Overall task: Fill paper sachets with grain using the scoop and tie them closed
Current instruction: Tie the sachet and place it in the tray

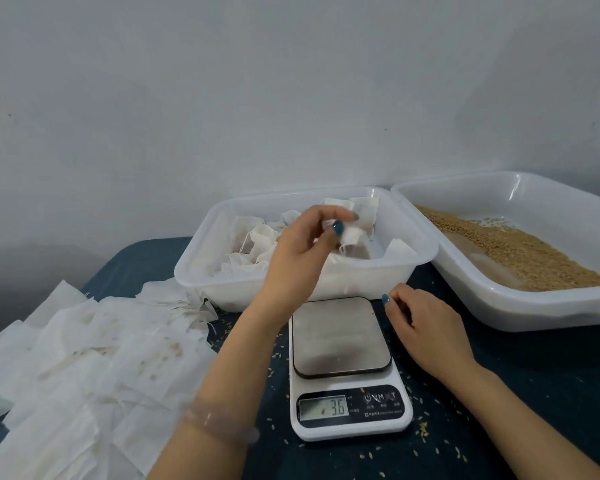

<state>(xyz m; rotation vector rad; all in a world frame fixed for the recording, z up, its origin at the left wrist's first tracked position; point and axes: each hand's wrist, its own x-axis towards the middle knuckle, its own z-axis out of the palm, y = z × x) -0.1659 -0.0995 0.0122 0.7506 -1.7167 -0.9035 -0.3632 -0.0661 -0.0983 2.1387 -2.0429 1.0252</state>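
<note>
"Head view, biggest first: what's there?"

"The tabletop, under dark cloth. Beyond the scale and to its right is the tray, with grain banked along its near side. Just beyond the scale is the bin, which has sachets in it. Left of the scale is a spread of flat empty sachets."

"And the hands?"

"The left hand is up over the bin, beyond the scale. Its grip is pinched on one sachet, thumb against fingers. The sachet hangs right of the grip and a little below it, long axis roughly upright, inside the bin's rim. I can't tell whether it's tied. The right hand rests on the tabletop just right of the scale, fingers loosely curled, nothing seen in them."

"So what does the next move turn on?"

"I'd judge a plain drop. The sachet is over the bin's middle and well clear of the walls, so parting the grip should land it. After that, the empty sachets are nearer the left hand and the grain nearer the right. The scale's pan is bare, though the display reads 3.6. I see no scoop."

"Anything in the way?"

"Loose grains lie scattered round the scale, and the bin's near rim stands between the left hand and the scale."
</note>
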